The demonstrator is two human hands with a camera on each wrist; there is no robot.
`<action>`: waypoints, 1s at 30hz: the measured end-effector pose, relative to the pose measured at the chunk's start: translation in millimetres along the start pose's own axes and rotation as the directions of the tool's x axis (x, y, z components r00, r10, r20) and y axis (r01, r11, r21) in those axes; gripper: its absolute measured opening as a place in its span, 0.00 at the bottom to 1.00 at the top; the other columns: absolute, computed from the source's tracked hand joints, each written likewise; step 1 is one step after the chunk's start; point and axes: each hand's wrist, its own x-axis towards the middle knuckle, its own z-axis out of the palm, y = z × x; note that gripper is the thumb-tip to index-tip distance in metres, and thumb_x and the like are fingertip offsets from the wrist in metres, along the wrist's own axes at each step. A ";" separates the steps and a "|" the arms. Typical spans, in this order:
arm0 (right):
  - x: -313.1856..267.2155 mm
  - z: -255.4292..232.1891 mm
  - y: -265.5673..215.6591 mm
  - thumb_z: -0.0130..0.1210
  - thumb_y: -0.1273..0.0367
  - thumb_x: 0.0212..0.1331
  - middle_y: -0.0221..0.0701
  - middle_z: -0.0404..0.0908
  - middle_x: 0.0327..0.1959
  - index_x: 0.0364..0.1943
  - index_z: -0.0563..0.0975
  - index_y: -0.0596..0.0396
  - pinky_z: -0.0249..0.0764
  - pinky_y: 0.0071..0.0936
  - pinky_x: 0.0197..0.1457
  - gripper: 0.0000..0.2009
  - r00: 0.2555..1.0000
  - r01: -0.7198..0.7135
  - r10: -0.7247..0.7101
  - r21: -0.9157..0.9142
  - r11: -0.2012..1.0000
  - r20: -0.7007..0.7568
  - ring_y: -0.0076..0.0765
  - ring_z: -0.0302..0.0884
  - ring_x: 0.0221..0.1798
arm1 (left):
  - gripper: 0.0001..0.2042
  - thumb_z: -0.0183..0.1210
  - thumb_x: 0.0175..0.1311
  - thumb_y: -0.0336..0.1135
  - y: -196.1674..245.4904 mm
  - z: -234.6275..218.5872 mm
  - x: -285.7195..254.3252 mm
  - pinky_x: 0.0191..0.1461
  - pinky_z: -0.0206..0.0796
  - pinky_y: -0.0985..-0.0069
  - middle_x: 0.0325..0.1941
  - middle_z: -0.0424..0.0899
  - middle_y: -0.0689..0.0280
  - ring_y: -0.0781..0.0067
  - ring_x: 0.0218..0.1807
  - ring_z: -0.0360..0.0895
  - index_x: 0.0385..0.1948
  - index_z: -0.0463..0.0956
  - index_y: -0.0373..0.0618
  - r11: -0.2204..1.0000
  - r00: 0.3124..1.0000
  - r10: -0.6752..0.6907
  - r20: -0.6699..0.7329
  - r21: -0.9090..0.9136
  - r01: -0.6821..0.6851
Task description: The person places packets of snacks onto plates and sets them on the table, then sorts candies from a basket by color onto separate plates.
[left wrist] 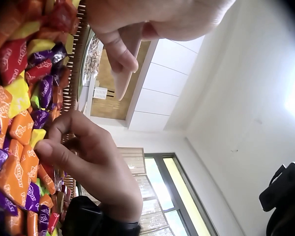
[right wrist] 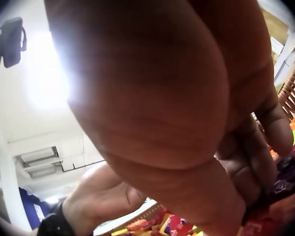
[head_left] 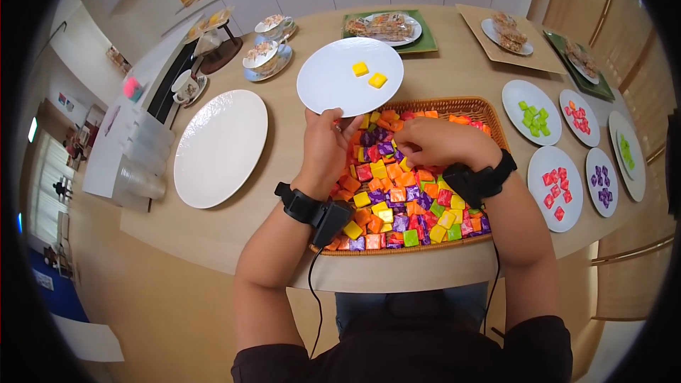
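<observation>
Head view faces down; 2 wrist views, close, share candies [head_left: 398, 195].

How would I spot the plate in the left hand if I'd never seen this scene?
Find the brown wicker basket of colourful square wrapped candies. In the head view, above its left end, the left hand holds a rounded white plate. Only this one carries two yellow candies.

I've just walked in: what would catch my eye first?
Probably the wicker basket full of brightly wrapped sweets, on the near side of the table. By its far edge the left hand holds a white plate with two yellow sweets, while the right hand reaches into the basket. Plates at the right hold green, red or purple ones.
</observation>
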 end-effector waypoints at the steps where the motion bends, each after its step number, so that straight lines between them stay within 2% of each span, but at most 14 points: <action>1: -1.3 -3.7 -5.7 0.61 0.72 0.39 0.39 0.71 0.25 0.24 0.69 0.57 0.66 0.35 0.36 0.11 0.999 0.018 -0.016 0.079 0.997 -0.028 0.45 0.70 0.34 | 0.19 0.42 0.57 0.26 -0.8 -1.5 1.1 0.53 0.65 0.74 0.52 0.64 0.67 0.75 0.51 0.66 0.52 0.57 0.47 1.000 1.000 0.000 0.000 0.004 0.000; 3: -2.3 -10.1 -17.5 0.59 0.73 0.41 0.38 0.71 0.24 0.22 0.69 0.58 0.66 0.35 0.35 0.09 0.998 0.039 -0.031 0.158 0.987 -0.055 0.44 0.70 0.32 | 0.19 0.42 0.57 0.25 -3.5 -4.5 3.2 0.52 0.66 0.75 0.52 0.64 0.67 0.75 0.51 0.66 0.52 0.57 0.47 1.000 1.000 -0.008 -0.007 -0.002 0.008; 5: -1.5 -14.0 -27.0 0.58 0.74 0.42 0.37 0.72 0.24 0.21 0.68 0.59 0.66 0.34 0.31 0.09 0.982 -0.161 0.131 0.241 0.957 0.135 0.42 0.71 0.29 | 0.19 0.42 0.57 0.25 -3.1 -3.6 2.0 0.52 0.67 0.75 0.52 0.64 0.67 0.75 0.51 0.67 0.52 0.57 0.47 1.000 1.000 0.002 0.003 0.005 -0.002; 9: -7.2 -18.9 -16.6 0.58 0.74 0.43 0.33 0.73 0.24 0.24 0.69 0.59 0.66 0.30 0.29 0.08 0.991 -0.041 0.027 0.109 0.993 0.127 0.35 0.72 0.26 | 0.20 0.42 0.57 0.25 -0.6 0.2 -0.1 0.52 0.68 0.75 0.52 0.64 0.66 0.73 0.50 0.67 0.54 0.56 0.48 1.000 1.000 -0.013 0.002 0.015 0.013; 11: -16.3 -42.5 -23.5 0.57 0.73 0.45 0.29 0.73 0.24 0.28 0.71 0.58 0.67 0.24 0.30 0.07 0.992 -0.045 -0.009 0.418 0.907 0.128 0.26 0.70 0.26 | 0.21 0.42 0.57 0.25 -0.9 -0.4 0.7 0.51 0.68 0.75 0.52 0.64 0.66 0.73 0.50 0.67 0.54 0.55 0.48 0.999 0.999 -0.035 0.015 0.035 0.034; 12: -14.7 -38.0 -12.5 0.56 0.72 0.48 0.26 0.73 0.25 0.30 0.73 0.58 0.66 0.19 0.30 0.07 0.979 0.203 -0.171 0.450 0.870 -0.112 0.20 0.68 0.26 | 0.21 0.42 0.57 0.25 -1.1 -0.8 1.0 0.50 0.69 0.76 0.53 0.64 0.65 0.72 0.50 0.67 0.55 0.55 0.49 0.997 0.998 -0.054 0.028 0.053 0.053; 13: -13.9 -40.3 -15.9 0.56 0.72 0.48 0.26 0.73 0.25 0.30 0.73 0.58 0.66 0.19 0.30 0.07 0.979 0.204 -0.173 0.448 0.870 -0.109 0.20 0.68 0.26 | 0.21 0.42 0.57 0.25 -1.1 -0.3 0.3 0.50 0.69 0.76 0.53 0.64 0.65 0.72 0.50 0.67 0.55 0.55 0.49 0.997 0.998 -0.052 0.027 0.051 0.051; 15: -11.8 -46.1 -26.9 0.55 0.71 0.49 0.30 0.74 0.26 0.28 0.73 0.60 0.67 0.22 0.36 0.06 0.865 0.163 0.163 0.571 0.805 -0.475 0.24 0.70 0.31 | 0.22 0.42 0.57 0.25 -0.9 2.2 -1.6 0.49 0.69 0.77 0.53 0.64 0.65 0.73 0.49 0.68 0.56 0.53 0.49 0.989 0.995 -0.082 0.061 0.129 0.073; 16: -9.1 -45.4 -26.3 0.53 0.72 0.50 0.31 0.74 0.27 0.29 0.73 0.61 0.68 0.22 0.36 0.06 0.815 0.136 0.186 0.493 0.860 -0.549 0.24 0.71 0.32 | 0.22 0.42 0.57 0.25 -1.2 2.7 -1.9 0.49 0.69 0.77 0.53 0.64 0.65 0.73 0.49 0.68 0.56 0.53 0.49 0.989 0.994 -0.084 0.064 0.128 0.076; 21: 2.0 -30.1 -10.9 0.51 0.74 0.50 0.33 0.75 0.29 0.32 0.73 0.62 0.70 0.23 0.34 0.06 0.788 0.153 0.215 0.521 0.840 -0.577 0.27 0.72 0.30 | 0.23 0.42 0.57 0.26 -0.8 5.1 -3.8 0.49 0.69 0.76 0.54 0.63 0.65 0.73 0.49 0.69 0.57 0.53 0.50 0.969 0.974 -0.167 0.156 0.207 0.133; 24: 4.5 -26.7 -12.3 0.51 0.74 0.50 0.34 0.76 0.29 0.32 0.73 0.61 0.70 0.23 0.34 0.06 0.691 0.206 0.163 0.408 0.889 -0.704 0.28 0.73 0.29 | 0.23 0.42 0.57 0.26 -1.5 3.7 -3.0 0.49 0.69 0.76 0.54 0.63 0.65 0.73 0.49 0.68 0.57 0.53 0.49 0.980 0.978 -0.139 0.155 0.161 0.114; 26: 1.0 -33.7 -17.9 0.51 0.73 0.51 0.34 0.76 0.27 0.31 0.73 0.60 0.70 0.24 0.33 0.05 0.607 0.142 0.254 0.417 0.898 -0.753 0.29 0.74 0.29 | 0.22 0.42 0.57 0.25 -0.2 3.2 -2.9 0.49 0.69 0.76 0.54 0.64 0.65 0.72 0.49 0.69 0.56 0.53 0.48 0.988 0.986 -0.105 0.130 0.128 0.089; 29: -6.0 -38.4 -19.5 0.52 0.72 0.51 0.33 0.76 0.24 0.30 0.73 0.60 0.70 0.24 0.33 0.05 0.621 -0.074 0.347 0.387 0.919 -0.703 0.28 0.74 0.29 | 0.21 0.42 0.57 0.25 -0.3 1.0 -0.2 0.48 0.69 0.76 0.53 0.65 0.64 0.72 0.48 0.69 0.55 0.54 0.47 0.998 0.998 -0.039 0.044 0.045 0.037; 30: -6.5 -34.2 -9.8 0.52 0.72 0.51 0.34 0.77 0.25 0.30 0.74 0.59 0.70 0.28 0.35 0.05 0.702 -0.115 0.345 0.380 0.918 -0.623 0.35 0.75 0.30 | 0.20 0.42 0.57 0.25 -1.6 0.2 1.3 0.48 0.69 0.76 0.52 0.65 0.63 0.71 0.47 0.70 0.54 0.55 0.47 1.000 1.000 -0.014 -0.017 -0.002 0.014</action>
